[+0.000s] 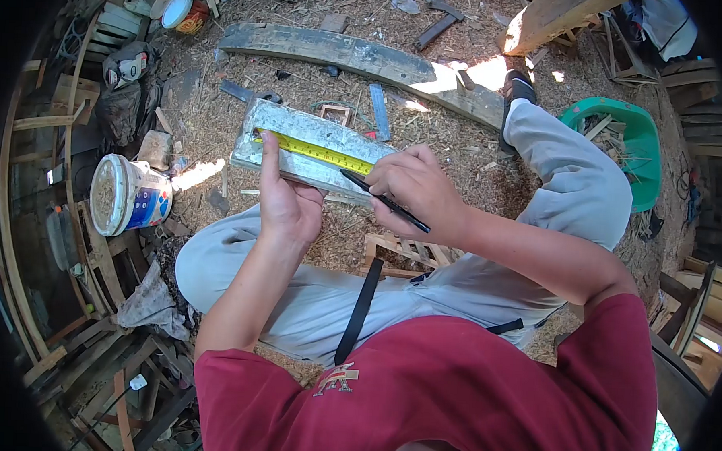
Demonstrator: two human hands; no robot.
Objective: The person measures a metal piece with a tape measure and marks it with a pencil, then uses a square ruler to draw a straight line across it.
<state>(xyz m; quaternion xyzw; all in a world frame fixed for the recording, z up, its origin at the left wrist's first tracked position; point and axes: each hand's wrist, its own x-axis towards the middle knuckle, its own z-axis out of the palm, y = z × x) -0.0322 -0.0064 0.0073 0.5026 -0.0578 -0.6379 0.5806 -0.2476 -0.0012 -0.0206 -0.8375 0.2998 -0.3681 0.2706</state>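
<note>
A pale grey, weathered block (317,129), probably wood, lies tilted in front of me above my lap. Along its upper face runs a yellow tape measure blade (312,151). My left hand (291,210) grips the block from below and the near side, its thumb pressed on the blade's left end. Over the block's right end is my right hand (427,192), fingers curled around a black pen (402,213). The pen's tip points left, close to the blade's lower edge. Those right fingers also cover the blade's right end, so the tape's case is hidden.
A long curved plank (344,54) crosses the chip-covered ground ahead. Near it lie a blue metal strip (380,112) and a hammer (441,23). At left stands a white bucket (148,200); at right, a green tub (650,149) with wood scraps. A slatted wooden piece (400,247) sits between my legs.
</note>
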